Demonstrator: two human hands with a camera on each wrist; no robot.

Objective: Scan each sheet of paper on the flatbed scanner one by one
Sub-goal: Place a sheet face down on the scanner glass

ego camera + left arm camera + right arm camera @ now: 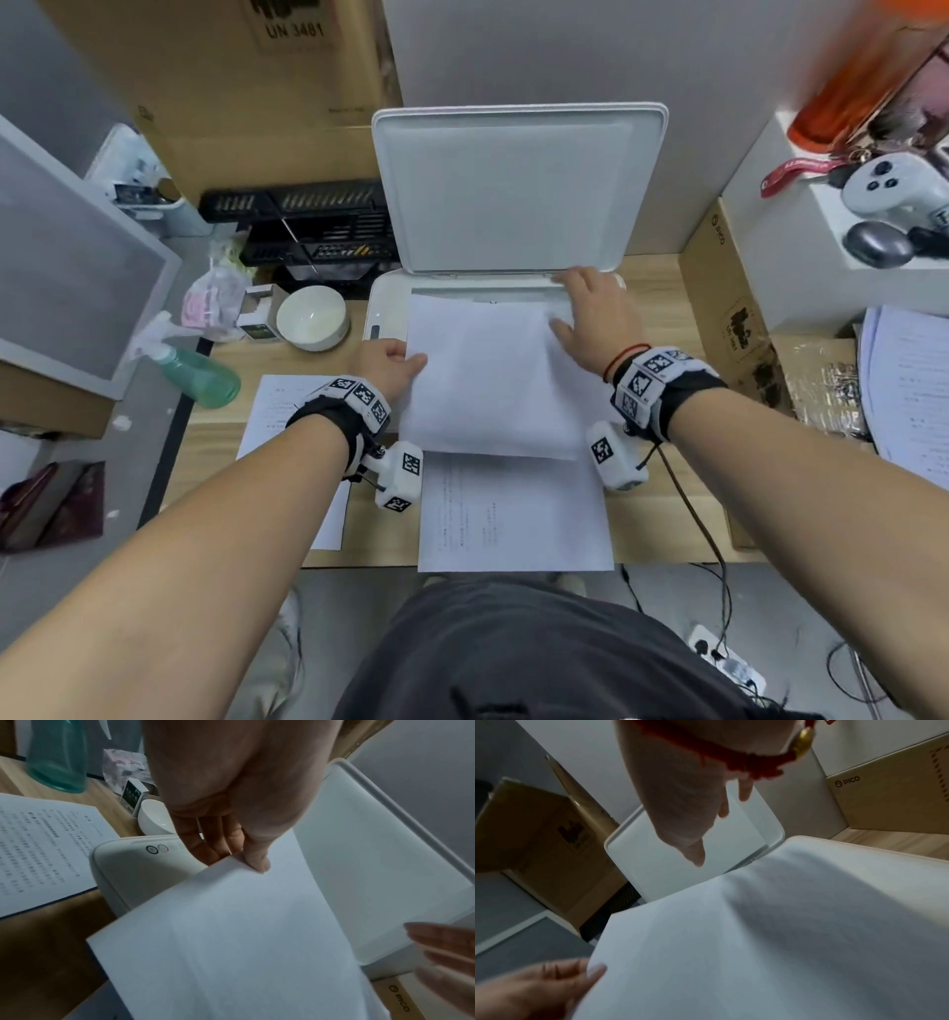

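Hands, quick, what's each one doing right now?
Left hand: pinching the sheet's left edge.
Right hand: open, fingers flat on the sheet's far right corner.

White scanner [382, 303]; teal spray bottle [197, 372]; red wrist cord [624, 355]; black-and-white tags [359, 393].

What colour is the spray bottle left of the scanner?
Translucent green spray bottle, white trigger; clearest in the head view.
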